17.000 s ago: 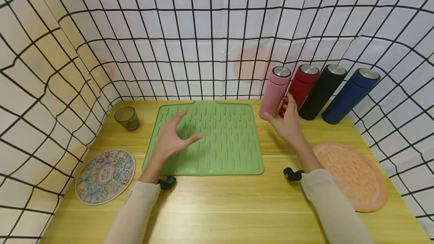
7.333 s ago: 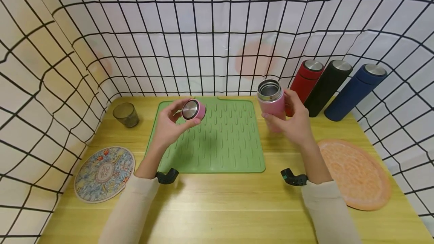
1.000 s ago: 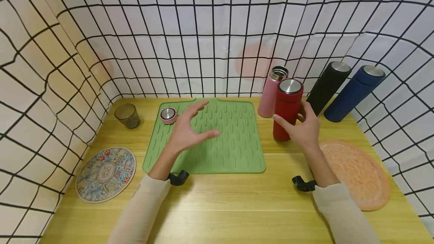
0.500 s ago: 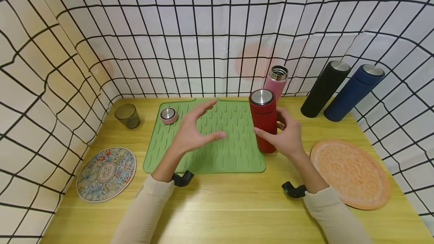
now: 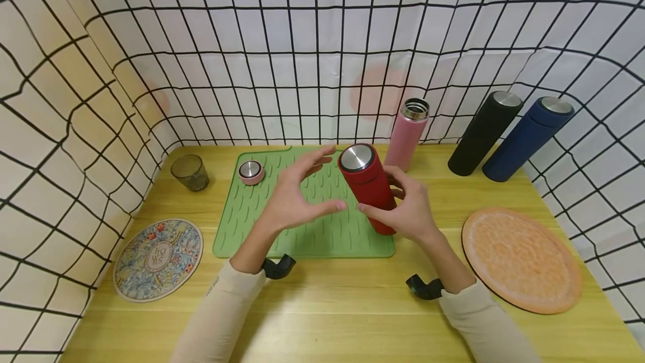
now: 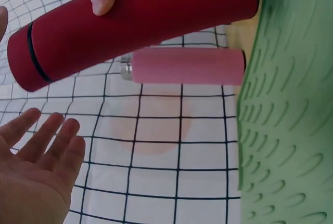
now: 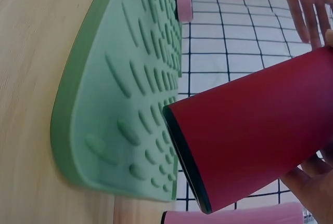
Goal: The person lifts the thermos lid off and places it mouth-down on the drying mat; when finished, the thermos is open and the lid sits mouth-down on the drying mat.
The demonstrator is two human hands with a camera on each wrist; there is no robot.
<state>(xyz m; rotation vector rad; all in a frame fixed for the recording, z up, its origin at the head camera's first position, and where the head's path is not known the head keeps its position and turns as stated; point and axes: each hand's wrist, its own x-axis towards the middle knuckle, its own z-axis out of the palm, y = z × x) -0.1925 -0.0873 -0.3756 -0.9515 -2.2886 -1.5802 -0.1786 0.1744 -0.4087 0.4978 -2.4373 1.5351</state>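
Observation:
My right hand (image 5: 407, 205) grips a red thermos flask (image 5: 374, 189) round its middle and holds it above the right part of a green ridged mat (image 5: 322, 240). The flask leans left, its steel-topped lid on; the right wrist view shows its black base (image 7: 187, 159) off the mat. My left hand (image 5: 297, 195) is spread with its palm toward the lid, a small gap away; the left wrist view shows its straight fingers (image 6: 49, 138) touching nothing. A pink flask (image 5: 406, 136) stands without its lid behind the right hand. Its pink lid (image 5: 251, 172) sits on the mat's back left.
A black flask (image 5: 484, 134) and a blue flask (image 5: 526, 140) stand at the back right. An orange round mat (image 5: 521, 262) lies at right, a patterned round mat (image 5: 158, 260) at left. A dark glass cup (image 5: 190, 172) stands back left, and a black wire grid (image 5: 317, 71) encloses the table.
The red flask has moved left in my right hand, from beside the pink flask to over the mat, and now tilts. My left hand has shifted slightly right. Earlier, the pink flask's lid came off.

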